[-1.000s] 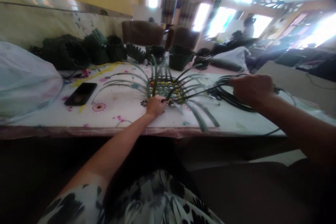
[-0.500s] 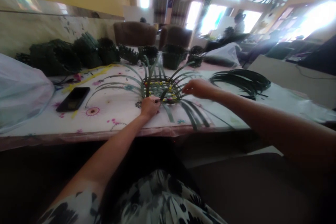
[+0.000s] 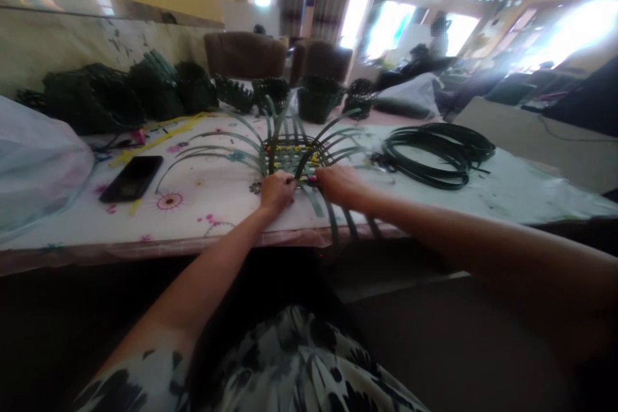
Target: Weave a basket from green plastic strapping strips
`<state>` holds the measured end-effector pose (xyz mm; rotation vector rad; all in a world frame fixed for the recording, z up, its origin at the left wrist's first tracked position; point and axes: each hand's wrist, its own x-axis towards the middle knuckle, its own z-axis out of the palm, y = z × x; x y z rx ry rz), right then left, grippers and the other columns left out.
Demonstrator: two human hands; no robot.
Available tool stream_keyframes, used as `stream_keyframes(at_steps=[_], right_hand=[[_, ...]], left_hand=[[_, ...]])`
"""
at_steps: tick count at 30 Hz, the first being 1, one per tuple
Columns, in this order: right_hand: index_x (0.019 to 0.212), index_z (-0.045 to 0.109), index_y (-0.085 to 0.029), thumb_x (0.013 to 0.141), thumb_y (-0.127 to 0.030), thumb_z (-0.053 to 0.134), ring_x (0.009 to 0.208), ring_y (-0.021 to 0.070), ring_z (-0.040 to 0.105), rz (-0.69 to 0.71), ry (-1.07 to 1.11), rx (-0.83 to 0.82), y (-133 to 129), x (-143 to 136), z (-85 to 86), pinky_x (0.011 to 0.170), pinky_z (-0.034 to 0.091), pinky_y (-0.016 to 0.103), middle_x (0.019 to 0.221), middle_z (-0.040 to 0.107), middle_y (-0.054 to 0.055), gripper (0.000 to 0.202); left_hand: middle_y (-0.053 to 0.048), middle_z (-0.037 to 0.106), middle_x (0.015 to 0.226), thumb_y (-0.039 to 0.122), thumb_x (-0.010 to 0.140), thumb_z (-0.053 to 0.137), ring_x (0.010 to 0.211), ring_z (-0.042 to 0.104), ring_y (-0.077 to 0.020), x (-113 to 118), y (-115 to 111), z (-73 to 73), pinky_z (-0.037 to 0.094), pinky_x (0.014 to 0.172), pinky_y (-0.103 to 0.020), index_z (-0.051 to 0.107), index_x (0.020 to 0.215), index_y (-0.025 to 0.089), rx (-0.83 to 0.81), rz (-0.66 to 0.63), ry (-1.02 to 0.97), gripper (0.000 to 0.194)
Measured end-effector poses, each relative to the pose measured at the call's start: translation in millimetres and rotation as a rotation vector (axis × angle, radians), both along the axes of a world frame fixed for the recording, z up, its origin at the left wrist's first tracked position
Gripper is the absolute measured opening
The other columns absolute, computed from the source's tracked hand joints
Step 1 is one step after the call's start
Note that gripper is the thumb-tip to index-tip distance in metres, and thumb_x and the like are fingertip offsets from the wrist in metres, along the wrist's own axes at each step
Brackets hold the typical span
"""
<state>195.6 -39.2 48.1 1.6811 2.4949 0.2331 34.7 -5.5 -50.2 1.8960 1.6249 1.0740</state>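
"Where's the woven piece (image 3: 290,158)?"

"On the tbl (image 3: 226,203), right in the middle, flat side down. Its green strips (image 3: 315,201) stick out all round."

"And the hands?"

"L hand (image 3: 277,193) is at 7 o'clock on it, fingers shut on the near edge. R hand (image 3: 340,187) is at 4 o'clock, fingers bent in at the edge too. Can't tell if they pinch a strip or just touch, b/c it's blurry."

"What's round it?"

"Big coil (image 3: 476,143) at 3 o'clock, phone (image 3: 131,179) at 9 o'clock, dark green pot (image 3: 319,103) nr 1 o'clock."

"What could go wrong?"

"I think the edge could pop loose if L fingers let go too soon — strips look springy. If R hand pulls too hard, that side could bend in & look wonky."

"Anything else?"

"Yep. R arm is over the strips at 5 o'clock, so it could snag or squash them. And w/ so many strips so close, it'd be easy to grab the wrong one, or miss one. Then there'd be a gap."

"Is the phone in the way?"

"Not much. It's well apart — but a long strip at 9 o'clock curls toward it, so a big twist could make that strip brush it."
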Motion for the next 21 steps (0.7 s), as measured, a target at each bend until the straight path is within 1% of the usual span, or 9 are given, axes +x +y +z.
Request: stream_keyframes(at_steps=[4,7,9,10,12,14,17,19,21], right_hand=[[0.098,0.074,-0.013,0.087,-0.014,0.047,0.08,0.0216,0.065,-0.127,0.137,0.015,-31,-2,-1.1,0.065,0.039,0.029,0.092,0.073,0.015,0.029],[0.093,0.075,-0.015,0.086,-0.017,0.049,0.076,0.0182,0.065,-0.235,0.294,-0.051,-43,-1,-8.1,0.065,0.041,0.026,0.092,0.074,0.012,0.027],[0.091,0.075,-0.014,0.087,-0.017,0.048,0.072,0.0165,0.065,-0.269,0.413,-0.106,-47,0,-18.2,0.064,0.042,0.025,0.09,0.075,0.011,0.028],[0.091,0.075,-0.013,0.087,-0.016,0.047,0.074,0.0166,0.066,-0.266,0.474,-0.115,-48,1,-24.8,0.066,0.044,0.025,0.091,0.075,0.011,0.029],[0.099,0.075,-0.012,0.087,-0.014,0.046,0.085,0.0183,0.068,-0.26,0.582,-0.078,-48,3,-39.2,0.074,0.046,0.024,0.097,0.076,0.012,0.032],[0.112,0.073,-0.012,0.087,-0.012,0.045,0.098,0.0194,0.067,-0.265,0.656,-0.026,-47,8,-52.0,0.082,0.046,0.024,0.108,0.075,0.012,0.037],[0.127,0.067,-0.016,0.089,-0.01,0.041,0.103,0.0213,0.067,-0.316,0.632,0.061,-44,16,-63.7,0.086,0.048,0.028,0.113,0.073,0.012,0.046],[0.128,0.065,-0.02,0.089,-0.01,0.039,0.1,0.0236,0.068,-0.333,0.55,0.135,-41,21,-67.8,0.085,0.05,0.033,0.109,0.074,0.012,0.048],[0.124,0.067,-0.02,0.091,-0.013,0.04,0.099,0.0251,0.066,-0.328,0.493,0.188,-37,25,-71.9,0.087,0.05,0.037,0.105,0.074,0.013,0.044]], left_hand=[[-0.002,0.072,0.067,0.024,0.085,0.058,0.06,0.068,-0.0158,0,1,1.7,0.049,0.064,-0.024,0.078,0.096,0.018,-0.016,0.003,0.025,0.023],[-0.003,0.072,0.068,0.022,0.084,0.057,0.059,0.067,-0.0155,0,0,3.1,0.049,0.064,-0.024,0.078,0.098,0.018,-0.021,-0.006,0.042,0.025],[-0.003,0.072,0.067,0.022,0.084,0.057,0.061,0.068,-0.0161,0,0,2.9,0.048,0.063,-0.024,0.078,0.098,0.018,-0.013,-0.005,0.054,0.026],[-0.003,0.072,0.067,0.022,0.084,0.056,0.061,0.068,-0.0162,0,0,2.6,0.048,0.062,-0.024,0.078,0.099,0.018,-0.011,-0.004,0.054,0.026],[-0.003,0.071,0.066,0.022,0.085,0.055,0.057,0.067,-0.0154,0,0,2.2,0.047,0.06,-0.023,0.078,0.1,0.017,-0.017,-0.015,0.042,0.027],[-0.003,0.073,0.069,0.022,0.085,0.055,0.054,0.066,-0.0139,0,0,2.4,0.047,0.058,-0.022,0.078,0.1,0.018,-0.024,-0.034,0.031,0.027],[-0.002,0.074,0.076,0.021,0.084,0.057,0.054,0.065,-0.0126,0,0,4.2,0.047,0.058,-0.021,0.078,0.099,0.018,-0.037,-0.056,0.029,0.025],[-0.003,0.075,0.08,0.021,0.084,0.058,0.053,0.064,-0.0118,0,0,5.3,0.047,0.057,-0.021,0.078,0.098,0.018,-0.039,-0.073,0.02,0.025],[-0.003,0.075,0.083,0.02,0.084,0.058,0.051,0.063,-0.0111,-1,0,5.6,0.046,0.055,-0.021,0.078,0.097,0.017,-0.034,-0.085,0.007,0.024]])
